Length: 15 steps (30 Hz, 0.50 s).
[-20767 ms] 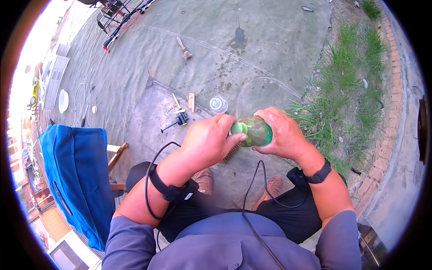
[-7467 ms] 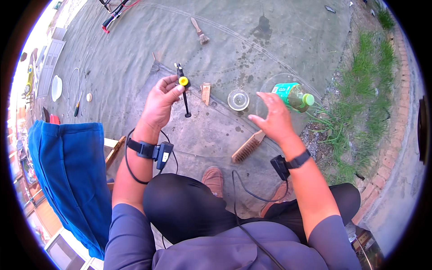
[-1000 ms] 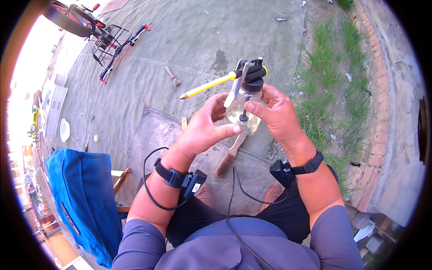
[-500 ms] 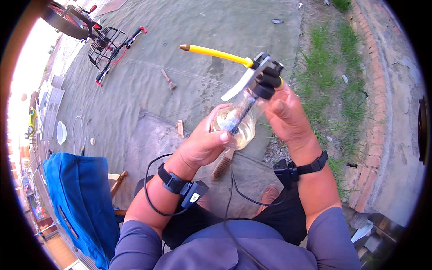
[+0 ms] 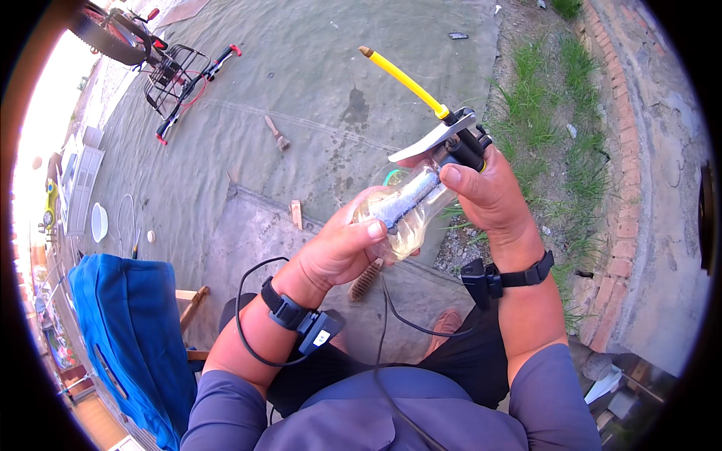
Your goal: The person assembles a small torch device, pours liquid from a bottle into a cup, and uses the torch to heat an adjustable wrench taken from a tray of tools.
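Between my hands is a clear plastic oil can (image 5: 410, 203) with yellowish liquid inside. On top it has a black pump head (image 5: 466, 154), a silvery lever (image 5: 430, 143) and a yellow spout (image 5: 406, 81) ending in a brown tip. My left hand (image 5: 350, 237) is closed round the lower end of the body, thumb pressed on its side. My right hand (image 5: 492, 184) grips the can at its head, thumb lying over the neck. The can is tilted, with its head to the upper right and the spout pointing to the upper left. Some fingers are hidden behind it.
A wire brush (image 5: 365, 283) lies on the ground below my hands. Farther off lie a wooden piece (image 5: 296, 214) and a paintbrush (image 5: 277, 134). A bicycle (image 5: 171, 75) is at the far left. A blue cloth (image 5: 128, 323) hangs beside me; grass (image 5: 541, 113) and a brick edging (image 5: 626, 150) run along the right.
The oil can has turned in my hands, and its spout has swung to the right and points more upward. My right hand has closed firmly round the head, its thumb over the neck.
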Available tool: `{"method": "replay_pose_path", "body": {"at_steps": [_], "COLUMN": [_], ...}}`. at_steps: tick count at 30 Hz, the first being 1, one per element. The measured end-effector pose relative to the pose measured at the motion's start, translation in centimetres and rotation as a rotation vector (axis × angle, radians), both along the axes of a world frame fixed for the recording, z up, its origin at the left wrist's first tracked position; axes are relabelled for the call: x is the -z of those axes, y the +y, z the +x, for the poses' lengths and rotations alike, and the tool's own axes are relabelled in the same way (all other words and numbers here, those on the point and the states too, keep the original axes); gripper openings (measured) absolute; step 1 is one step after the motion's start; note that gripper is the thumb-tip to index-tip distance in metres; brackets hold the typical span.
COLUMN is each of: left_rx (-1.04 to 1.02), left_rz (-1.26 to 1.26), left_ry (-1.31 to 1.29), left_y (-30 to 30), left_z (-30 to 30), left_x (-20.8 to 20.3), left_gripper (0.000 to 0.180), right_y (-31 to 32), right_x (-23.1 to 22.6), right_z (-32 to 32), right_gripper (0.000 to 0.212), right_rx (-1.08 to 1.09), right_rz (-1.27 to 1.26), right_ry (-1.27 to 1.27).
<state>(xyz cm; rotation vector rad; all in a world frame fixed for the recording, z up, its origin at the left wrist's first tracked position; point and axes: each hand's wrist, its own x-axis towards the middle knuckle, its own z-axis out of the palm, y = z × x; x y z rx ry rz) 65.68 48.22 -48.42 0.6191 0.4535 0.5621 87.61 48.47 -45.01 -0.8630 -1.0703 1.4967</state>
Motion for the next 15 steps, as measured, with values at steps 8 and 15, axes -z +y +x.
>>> {"method": "replay_pose_path", "body": {"at_steps": [8, 15], "left_rx": [-0.036, -0.084], "left_rz": [0.044, 0.078], "left_ry": [0.01, 0.087], "left_y": [0.25, 0.23], "left_z": [-0.07, 0.09], "left_x": [-0.09, -0.35], "left_gripper": [0.077, 0.08], "right_y": [-0.07, -0.1], "right_x": [0.54, 0.6], "right_z": [-0.29, -0.03], "right_gripper": [0.031, 0.03], "right_rx": [0.054, 0.079], "right_rz": [0.014, 0.017], "right_ry": [0.017, -0.062]}}
